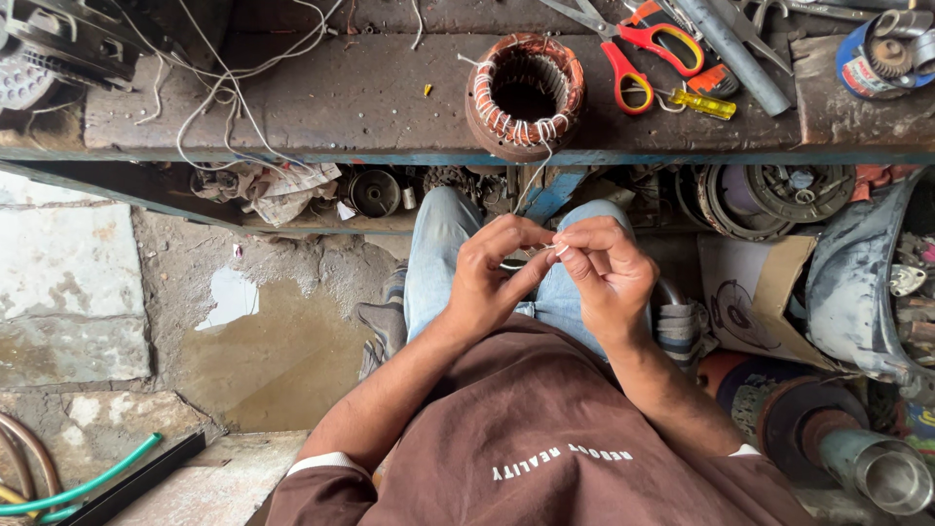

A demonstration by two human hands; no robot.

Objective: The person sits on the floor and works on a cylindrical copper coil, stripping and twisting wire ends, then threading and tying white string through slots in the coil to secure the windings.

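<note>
L hand [490, 278] & R hand [609, 268] meet fingertip to fingertip, pinching thin white wire [539, 190] between them. Wire runs up to copper-wound stator [525, 93] on workbench [341, 97] just ahead of hands. Red-handled scissors [643, 49] ahead-right of R hand, yellow screwdriver [701, 103] beside them.

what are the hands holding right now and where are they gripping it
Both hands, left hand and right hand, pinch a thin white thread near its free end between fingertips; it leads up to the motor stator.
</note>
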